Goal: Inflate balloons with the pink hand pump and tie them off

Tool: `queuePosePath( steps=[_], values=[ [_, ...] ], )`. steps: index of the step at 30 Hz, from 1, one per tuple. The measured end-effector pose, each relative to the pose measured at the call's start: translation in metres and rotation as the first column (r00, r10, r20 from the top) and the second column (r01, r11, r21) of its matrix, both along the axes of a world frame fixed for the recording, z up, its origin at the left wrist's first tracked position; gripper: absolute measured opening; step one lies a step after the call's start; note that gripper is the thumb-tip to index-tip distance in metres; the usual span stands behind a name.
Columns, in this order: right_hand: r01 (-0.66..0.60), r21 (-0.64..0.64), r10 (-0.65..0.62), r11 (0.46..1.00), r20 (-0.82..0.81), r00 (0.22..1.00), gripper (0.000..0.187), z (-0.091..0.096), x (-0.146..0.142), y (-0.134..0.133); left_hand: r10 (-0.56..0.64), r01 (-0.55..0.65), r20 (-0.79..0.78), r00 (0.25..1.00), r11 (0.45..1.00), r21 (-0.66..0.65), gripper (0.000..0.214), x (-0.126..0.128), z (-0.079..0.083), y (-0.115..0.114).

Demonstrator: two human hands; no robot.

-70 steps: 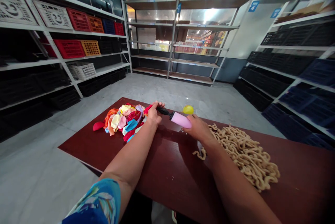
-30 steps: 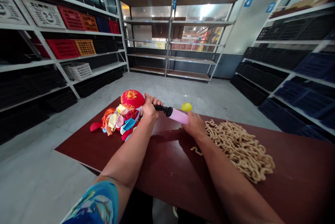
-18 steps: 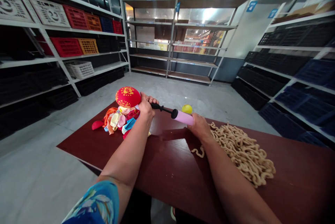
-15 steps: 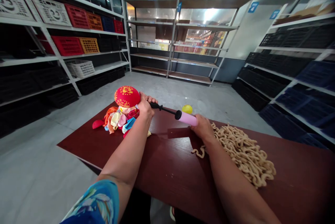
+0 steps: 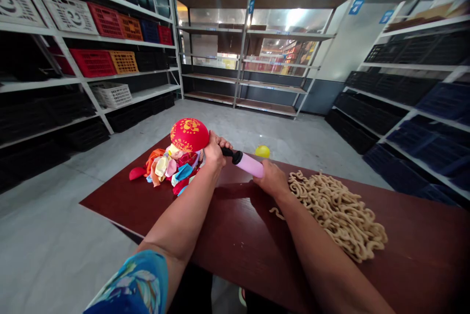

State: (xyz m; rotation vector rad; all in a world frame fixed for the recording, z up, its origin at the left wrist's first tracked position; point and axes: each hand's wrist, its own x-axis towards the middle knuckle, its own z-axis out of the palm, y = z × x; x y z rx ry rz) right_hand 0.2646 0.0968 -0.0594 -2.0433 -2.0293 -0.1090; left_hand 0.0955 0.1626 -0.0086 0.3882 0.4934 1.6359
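My left hand (image 5: pixel 214 151) is closed around the black nozzle end of a pink hand pump (image 5: pixel 246 162) and the neck of a red balloon (image 5: pixel 189 134) with gold print. The balloon is partly inflated and bulges up to the left of my fist. My right hand (image 5: pixel 270 179) grips the pink barrel of the pump from behind. The pump lies slanted just above the dark red table (image 5: pixel 227 235), pushed in so little black rod shows.
A heap of limp coloured balloons (image 5: pixel 167 169) lies left of my left hand. A small yellow balloon (image 5: pixel 262 151) sits at the far table edge. A tan pile of curly cords (image 5: pixel 336 213) lies to the right. Shelving with crates lines the room.
The red balloon has grown from flat to a rounded bulb. My right hand pulled the pump barrel back, then pushed it in again toward my left hand.
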Motion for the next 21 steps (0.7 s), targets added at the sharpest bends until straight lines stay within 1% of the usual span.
queuePosePath(
  steps=[3, 7, 9, 12, 14, 16, 21],
  values=[
    [-0.007, 0.024, 0.007, 1.0, 0.001, 1.0, 0.029, -0.003, 0.003, 0.002, -0.013, 0.013, 0.013, 1.0, 1.0, 0.02, 0.052, -0.005, 0.0, 0.003],
    [-0.007, 0.076, 0.005, 0.997, 0.031, 1.0, 0.029, -0.008, 0.018, 0.006, 0.053, -0.054, 0.022, 0.998, 0.998, 0.025, 0.053, -0.019, 0.001, 0.011],
    [0.025, 0.091, -0.03, 0.995, 0.055, 0.998, 0.03, -0.01, 0.029, 0.007, 0.09, -0.09, 0.032, 0.995, 0.996, 0.012, 0.054, -0.027, 0.002, 0.014],
    [0.102, 0.131, -0.112, 0.986, 0.072, 0.991, 0.025, -0.014, 0.043, 0.01, 0.127, -0.128, 0.058, 0.99, 0.992, 0.017, 0.053, -0.033, 0.003, 0.016],
    [0.137, 0.16, -0.149, 0.978, 0.07, 0.986, 0.022, -0.015, 0.048, 0.011, 0.128, -0.131, 0.075, 0.989, 0.991, 0.033, 0.052, -0.031, 0.002, 0.015],
    [0.151, 0.175, -0.164, 0.973, 0.065, 0.984, 0.021, -0.016, 0.048, 0.012, 0.101, -0.106, 0.088, 0.991, 0.993, 0.054, 0.051, -0.024, -0.002, 0.014],
    [0.124, 0.18, -0.14, 0.976, 0.075, 0.987, 0.022, -0.013, 0.032, 0.01, 0.029, -0.035, 0.073, 0.997, 0.996, 0.085, 0.052, -0.001, -0.011, 0.007]
  ],
)
